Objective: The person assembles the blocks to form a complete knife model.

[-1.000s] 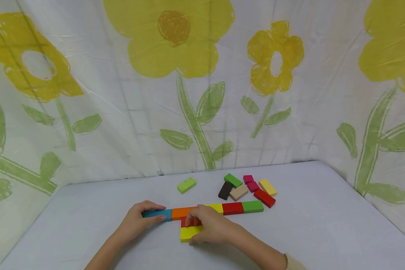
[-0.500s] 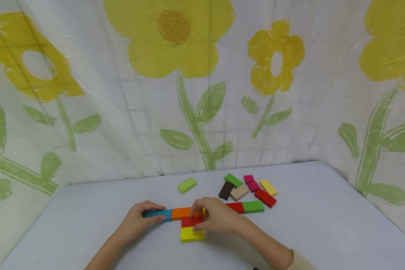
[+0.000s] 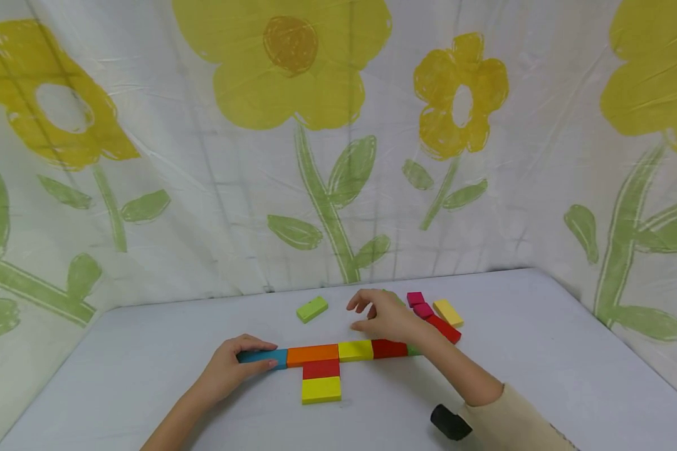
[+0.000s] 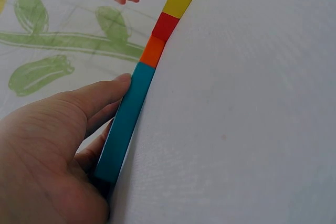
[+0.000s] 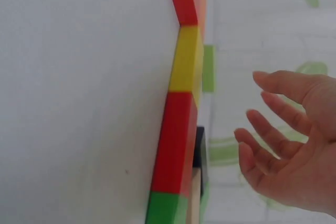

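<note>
Blue block (image 3: 266,356) partly behind left hand (image 3: 225,369)

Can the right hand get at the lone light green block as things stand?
Likely yes: the right hand holds nothing, and no other block shows between it and the light green block.

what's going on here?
A person is laying out colored blocks on a table. The left hand grips the blue block at one end of a row. A red block and a yellow block extend from its orange block toward the person. The right hand, empty, hovers beyond the row, near some loose blocks.
</note>
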Available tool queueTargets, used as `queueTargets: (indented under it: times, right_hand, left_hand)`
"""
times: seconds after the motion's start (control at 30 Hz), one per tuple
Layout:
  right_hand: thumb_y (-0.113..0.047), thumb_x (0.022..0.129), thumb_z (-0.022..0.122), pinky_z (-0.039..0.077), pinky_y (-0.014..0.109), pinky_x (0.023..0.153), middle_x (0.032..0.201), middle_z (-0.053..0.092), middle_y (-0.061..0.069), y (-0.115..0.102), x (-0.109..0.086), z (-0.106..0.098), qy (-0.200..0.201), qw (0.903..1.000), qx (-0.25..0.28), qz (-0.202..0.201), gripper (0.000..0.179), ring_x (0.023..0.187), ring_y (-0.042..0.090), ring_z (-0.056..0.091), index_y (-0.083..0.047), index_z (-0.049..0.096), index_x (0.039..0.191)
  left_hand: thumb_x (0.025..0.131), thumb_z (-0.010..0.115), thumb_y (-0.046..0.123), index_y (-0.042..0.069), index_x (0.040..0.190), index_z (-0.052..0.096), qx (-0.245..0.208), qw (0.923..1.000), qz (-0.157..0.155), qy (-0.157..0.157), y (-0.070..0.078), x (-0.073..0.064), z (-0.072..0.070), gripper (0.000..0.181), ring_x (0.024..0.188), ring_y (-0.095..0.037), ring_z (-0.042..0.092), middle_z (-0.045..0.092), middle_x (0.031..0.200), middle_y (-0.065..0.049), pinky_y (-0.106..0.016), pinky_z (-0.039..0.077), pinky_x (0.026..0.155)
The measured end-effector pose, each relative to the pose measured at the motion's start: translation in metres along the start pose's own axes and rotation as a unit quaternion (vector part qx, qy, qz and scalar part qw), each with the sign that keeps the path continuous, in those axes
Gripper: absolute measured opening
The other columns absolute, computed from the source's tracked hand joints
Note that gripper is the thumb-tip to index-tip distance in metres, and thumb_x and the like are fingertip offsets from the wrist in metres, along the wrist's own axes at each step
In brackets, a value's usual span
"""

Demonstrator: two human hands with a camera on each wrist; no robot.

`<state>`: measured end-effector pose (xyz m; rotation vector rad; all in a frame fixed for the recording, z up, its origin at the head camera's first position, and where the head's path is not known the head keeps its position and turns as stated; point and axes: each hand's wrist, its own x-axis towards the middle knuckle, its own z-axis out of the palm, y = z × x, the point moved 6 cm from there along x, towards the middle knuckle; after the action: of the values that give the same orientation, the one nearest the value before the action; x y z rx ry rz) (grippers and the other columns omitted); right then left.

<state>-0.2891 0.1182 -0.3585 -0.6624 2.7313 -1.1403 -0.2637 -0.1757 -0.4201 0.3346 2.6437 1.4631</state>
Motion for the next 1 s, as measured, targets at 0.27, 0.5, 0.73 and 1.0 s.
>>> queueTargets:
  times: [0.27,0.5,0.73,1.0]
  right_hand:
    - [-0.011,0.094,0.079,0.058,0.036,0.084,0.119,0.07,0.021,0.021,0.011,-0.025,0.042,0.9985,-0.017,0.03,0.033,0.091,0.024,0.064,0.0,0.069,0.123]
    - [-0.006,0.091,0.079,0.058,0.047,0.092,0.122,0.068,0.025,0.041,0.015,-0.039,0.057,0.9972,-0.027,0.041,0.039,0.097,0.034,0.066,0.003,0.067,0.127]
    - [0.0,0.086,0.082,0.061,0.044,0.087,0.127,0.066,0.028,0.06,0.018,-0.045,0.059,0.9956,-0.014,0.072,0.049,0.106,0.04,0.067,0.005,0.065,0.131]
    - [0.002,0.084,0.083,0.059,0.045,0.09,0.124,0.068,0.027,0.074,0.019,-0.045,0.056,0.9943,-0.004,0.09,0.05,0.115,0.042,0.065,0.006,0.065,0.131]
  left_hand:
    - [0.091,0.084,0.019,0.007,0.116,0.081,0.007,0.9999,0.008,0.0,-0.001,0.0,-0.001,0.028,0.108,-0.018,0.06,0.074,0.115,-0.003,-0.03,0.052,0.09]
    - [0.091,0.084,0.018,0.006,0.117,0.081,0.01,0.9998,0.019,0.001,0.002,-0.001,-0.001,0.028,0.108,-0.018,0.06,0.074,0.115,-0.004,-0.031,0.052,0.091]
    - [0.091,0.084,0.018,0.007,0.117,0.081,0.009,0.9999,0.014,-0.001,0.002,-0.001,0.0,0.028,0.107,-0.018,0.06,0.074,0.114,-0.003,-0.033,0.052,0.092]
    - [0.092,0.084,0.019,0.007,0.117,0.081,0.012,0.9998,0.014,-0.002,0.0,0.0,0.0,0.029,0.107,-0.018,0.059,0.073,0.114,-0.003,-0.031,0.052,0.09]
